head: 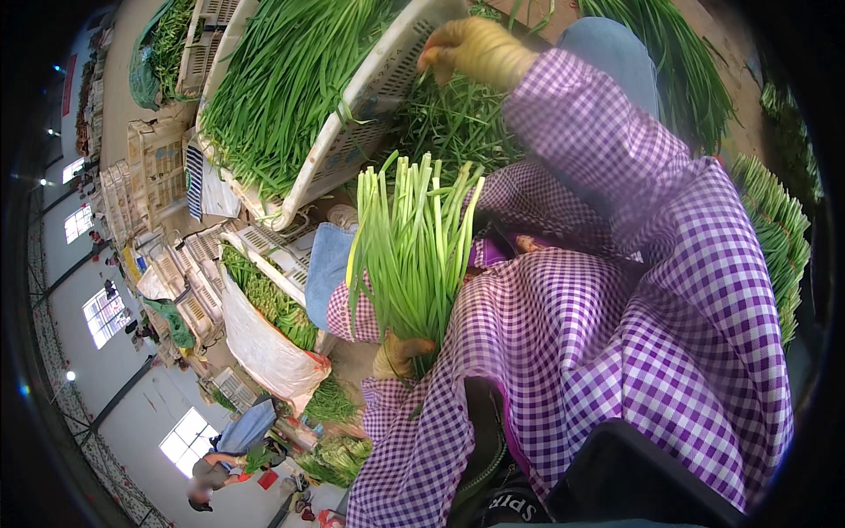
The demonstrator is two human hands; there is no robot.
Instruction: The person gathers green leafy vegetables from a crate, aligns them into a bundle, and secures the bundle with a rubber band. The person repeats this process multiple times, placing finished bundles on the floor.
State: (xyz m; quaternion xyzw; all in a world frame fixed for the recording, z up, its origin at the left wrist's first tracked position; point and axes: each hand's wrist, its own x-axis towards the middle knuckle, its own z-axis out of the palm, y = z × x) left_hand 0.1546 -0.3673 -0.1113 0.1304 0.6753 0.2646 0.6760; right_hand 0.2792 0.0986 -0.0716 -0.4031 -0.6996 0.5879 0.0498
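My left hand (399,356), in a yellowish glove, grips a bundle of long green stalks (412,264) that look like garlic chives. Their pale cut ends point away from the hand, towards the top of the picture. My right hand (472,53), also gloved and slightly blurred, is raised beside the rim of a white plastic crate (370,119). Its fingers are curled; whether anything is between them is unclear. Long green leaves (284,92) fill the crate. Loose leaf scraps (455,125) lie between the crate and my lap, which a purple checked garment (561,317) covers.
More long greens (686,72) lie past my right knee (610,59), with tied bundles (776,244) at far right. Crates (158,165) and a white sack (264,336) beside greens stand ahead. Another person (221,468) holds greens farther off.
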